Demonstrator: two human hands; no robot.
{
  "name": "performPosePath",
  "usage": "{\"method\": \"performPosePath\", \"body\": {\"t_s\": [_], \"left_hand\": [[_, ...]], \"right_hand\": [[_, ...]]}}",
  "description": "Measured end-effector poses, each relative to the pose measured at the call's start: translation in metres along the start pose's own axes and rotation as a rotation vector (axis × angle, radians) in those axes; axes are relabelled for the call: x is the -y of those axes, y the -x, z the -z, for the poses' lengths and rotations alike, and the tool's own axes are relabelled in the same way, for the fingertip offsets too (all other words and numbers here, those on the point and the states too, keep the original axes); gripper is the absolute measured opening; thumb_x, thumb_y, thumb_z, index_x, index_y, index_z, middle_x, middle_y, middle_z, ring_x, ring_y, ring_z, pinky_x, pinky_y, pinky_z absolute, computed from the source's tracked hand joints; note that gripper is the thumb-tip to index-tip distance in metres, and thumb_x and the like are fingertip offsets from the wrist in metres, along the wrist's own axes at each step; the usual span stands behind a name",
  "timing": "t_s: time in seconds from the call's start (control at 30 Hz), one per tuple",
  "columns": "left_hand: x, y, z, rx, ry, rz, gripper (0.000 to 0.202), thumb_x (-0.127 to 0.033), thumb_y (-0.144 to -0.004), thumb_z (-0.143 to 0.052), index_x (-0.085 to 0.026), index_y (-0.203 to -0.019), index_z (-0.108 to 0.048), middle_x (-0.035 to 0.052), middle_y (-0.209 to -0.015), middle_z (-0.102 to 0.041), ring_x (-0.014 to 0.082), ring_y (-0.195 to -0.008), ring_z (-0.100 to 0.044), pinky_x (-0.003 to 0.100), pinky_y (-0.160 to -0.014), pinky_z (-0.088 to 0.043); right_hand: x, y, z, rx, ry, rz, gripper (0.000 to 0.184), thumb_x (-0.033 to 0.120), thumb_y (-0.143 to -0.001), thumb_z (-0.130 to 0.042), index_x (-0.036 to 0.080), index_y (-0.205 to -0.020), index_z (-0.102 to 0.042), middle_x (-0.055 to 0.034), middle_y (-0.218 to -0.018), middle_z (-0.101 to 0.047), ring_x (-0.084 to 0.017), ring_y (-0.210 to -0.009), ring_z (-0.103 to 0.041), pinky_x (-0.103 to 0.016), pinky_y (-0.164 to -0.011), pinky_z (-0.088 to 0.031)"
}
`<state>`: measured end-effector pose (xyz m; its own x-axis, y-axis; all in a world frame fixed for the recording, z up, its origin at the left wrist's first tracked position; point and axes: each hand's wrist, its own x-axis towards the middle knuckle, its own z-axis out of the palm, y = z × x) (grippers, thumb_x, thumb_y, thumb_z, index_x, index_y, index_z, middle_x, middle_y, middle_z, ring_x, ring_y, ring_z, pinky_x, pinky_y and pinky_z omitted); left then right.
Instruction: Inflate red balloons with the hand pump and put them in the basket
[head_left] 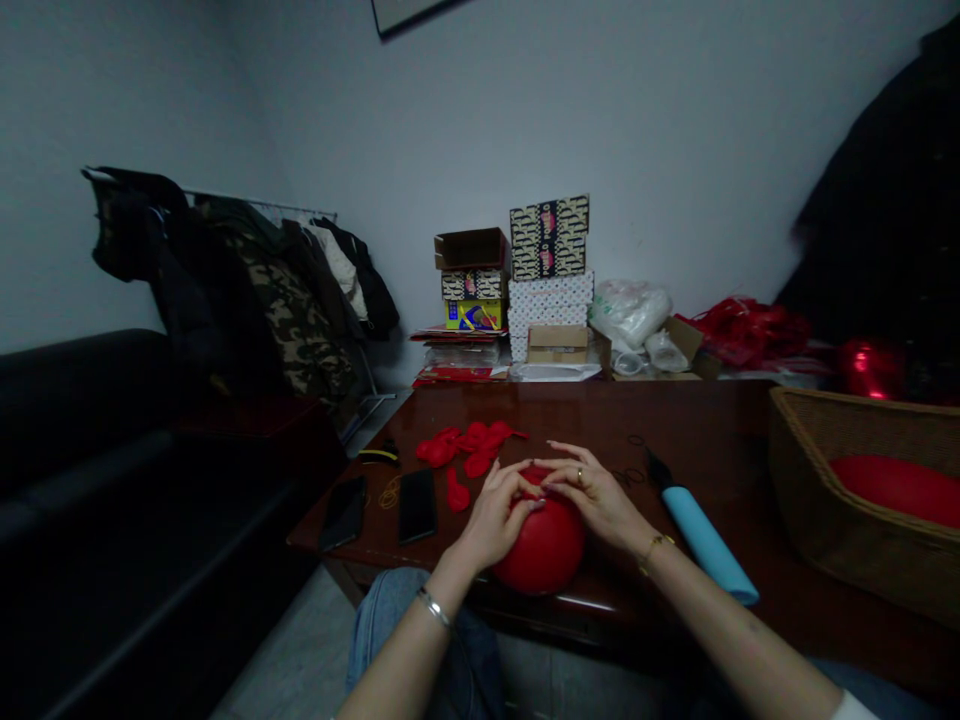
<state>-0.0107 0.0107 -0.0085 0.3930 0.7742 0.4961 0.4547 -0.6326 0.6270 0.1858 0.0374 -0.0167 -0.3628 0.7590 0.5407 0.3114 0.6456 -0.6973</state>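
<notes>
An inflated red balloon (544,550) rests at the near edge of the dark wooden table (697,430). My left hand (499,515) grips its top left, fingers curled and pinched at the neck. From the right, my right hand (592,490) presses on the balloon's top, fingers bent toward the same spot. A pile of flat red balloons (469,445) lies just beyond the hands. One loose deflated balloon (457,492) sits left of my left hand.
Two black phones (418,503) (345,512) and rubber bands (389,491) lie at the table's left. A blue pump (701,535) lies to the right, beside a wicker basket (817,500) holding a red balloon (900,487). Boxes (547,270) and bags are stacked at the back.
</notes>
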Motion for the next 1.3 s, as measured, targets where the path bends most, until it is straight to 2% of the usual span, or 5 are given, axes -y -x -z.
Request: {"method": "performPosePath", "body": {"t_s": [0.47,0.63,0.87,1.1,1.3], "left_hand": [[0.010,-0.004,-0.014,-0.190,0.573,0.212,0.012,-0.026,-0.075,-0.064,-0.017,-0.077,-0.056,0.0071,-0.086,-0.070,0.0202,-0.092,-0.065,0.040,-0.097,-0.038],[0.012,-0.004,-0.014,-0.220,0.231,0.170,0.006,-0.026,-0.080,-0.056,-0.020,-0.081,-0.058,0.0038,-0.085,-0.068,0.0183,-0.086,-0.064,0.037,-0.089,-0.045],[0.000,-0.009,-0.012,-0.455,-0.202,0.084,0.012,-0.020,-0.085,-0.047,-0.024,-0.088,-0.057,0.0017,-0.087,-0.067,0.0175,-0.084,-0.063,0.035,-0.090,-0.045],[-0.005,-0.004,-0.016,-0.478,0.030,0.185,0.009,-0.029,-0.087,-0.047,-0.022,-0.092,-0.051,0.0059,-0.102,-0.068,0.0174,-0.094,-0.064,0.029,-0.080,-0.049],[0.005,0.000,-0.019,-0.400,0.262,0.249,0.014,-0.032,-0.088,-0.046,-0.020,-0.087,-0.051,0.0092,-0.115,-0.063,0.0184,-0.108,-0.058,0.033,-0.089,-0.046]], "right_hand": [[0.019,0.009,-0.002,0.059,-0.098,-0.075,0.013,0.026,-0.078,-0.053,0.020,-0.067,-0.055,-0.0062,-0.112,-0.053,-0.021,-0.113,-0.045,-0.041,-0.097,-0.034],[0.019,0.003,-0.011,0.012,-0.172,-0.126,0.020,0.030,-0.076,-0.054,0.022,-0.062,-0.065,-0.0052,-0.120,-0.054,-0.025,-0.121,-0.040,-0.045,-0.102,-0.029],[0.034,-0.015,-0.044,-0.337,-0.267,-0.208,0.030,0.034,-0.080,-0.051,0.027,-0.104,-0.067,-0.0007,-0.141,-0.037,-0.024,-0.127,-0.038,-0.043,-0.107,-0.027],[0.023,-0.018,-0.073,-0.688,-0.354,-0.246,0.036,0.039,-0.080,-0.054,0.023,-0.111,-0.062,-0.0035,-0.138,-0.042,-0.022,-0.121,-0.046,-0.038,-0.104,-0.035],[0.006,-0.013,-0.076,-0.658,-0.247,-0.294,0.034,0.044,-0.077,-0.058,0.021,-0.100,-0.068,-0.0059,-0.134,-0.047,-0.024,-0.116,-0.051,-0.042,-0.103,-0.035]]}}
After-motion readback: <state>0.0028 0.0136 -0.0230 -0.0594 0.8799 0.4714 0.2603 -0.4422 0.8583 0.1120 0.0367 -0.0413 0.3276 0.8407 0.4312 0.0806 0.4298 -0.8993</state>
